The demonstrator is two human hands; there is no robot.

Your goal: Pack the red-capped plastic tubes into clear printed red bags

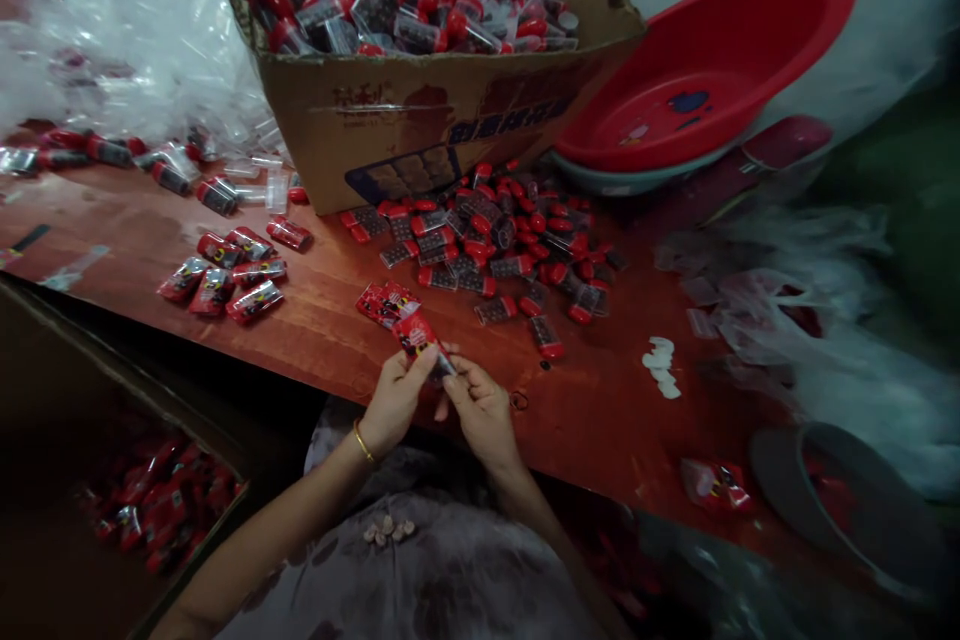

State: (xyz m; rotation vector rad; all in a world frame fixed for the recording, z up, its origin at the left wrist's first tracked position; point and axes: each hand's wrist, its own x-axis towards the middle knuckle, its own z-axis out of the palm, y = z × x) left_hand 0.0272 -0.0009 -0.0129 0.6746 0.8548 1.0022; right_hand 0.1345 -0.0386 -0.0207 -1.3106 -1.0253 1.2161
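Observation:
Near the table's front edge, my left hand (397, 395) and my right hand (480, 405) are both closed on one small red printed wrapper (417, 332). The left thumb presses on its lower part, while the right fingers pinch its near end. Whether a tube is inside the wrapper I cannot make out. Just beyond it, more flat red printed wrappers (379, 302) lie on the table. A heap of small clear tubes with red caps (487, 230) spreads behind my hands. To the left lie several wrapped red tubes (225, 272).
A cardboard box (315, 135) full of larger red-capped clear containers stands behind the heap. Red basins (795, 30) lean at the back right. White pieces (661, 365) and plastic bags (795, 320) lie right. Below left, a carton (217, 425) holds red wrapped items.

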